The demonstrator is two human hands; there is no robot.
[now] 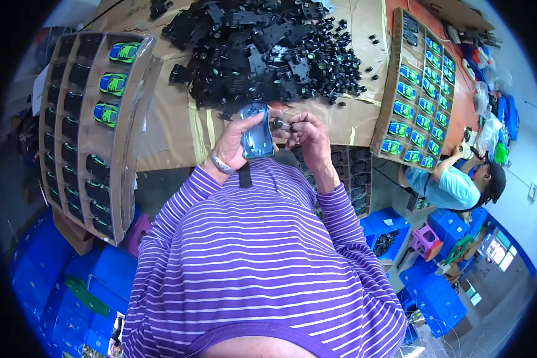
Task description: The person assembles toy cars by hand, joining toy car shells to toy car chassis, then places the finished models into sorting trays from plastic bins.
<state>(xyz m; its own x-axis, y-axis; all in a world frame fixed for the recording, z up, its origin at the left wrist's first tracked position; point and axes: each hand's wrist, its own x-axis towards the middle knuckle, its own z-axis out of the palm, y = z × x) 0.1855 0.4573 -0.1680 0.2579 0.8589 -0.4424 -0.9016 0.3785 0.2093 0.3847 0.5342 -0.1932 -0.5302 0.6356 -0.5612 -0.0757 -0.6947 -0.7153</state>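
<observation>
Shell [258,136] in hand at the near edge of the bench [170,140]: we see the clear, blue-tinted car body held in the left hand [231,142], the thumb laid along its left side. Its long axis runs away from the wearer's chest, nearly straight, with one narrow end toward the striped shirt [262,238] and the other toward the black pile [256,51].

Just to the right of the shell, we find the right hand [311,132], its fingers together on a small dark part [281,125]. The part points leftward, across the shell's length rather than along it, and sits level with the shell's far half. We cannot tell whether the two touch, or exactly what the part is. The left fingers are clamped on the shell; the right hand is the nearer to its right edge.

Beyond the hands, we see the pile of black pieces spread over the bench. Green-and-blue cars fill rows in the right tray [390,77], while three lie in the left tray [125,167], beside darker pieces.
</observation>
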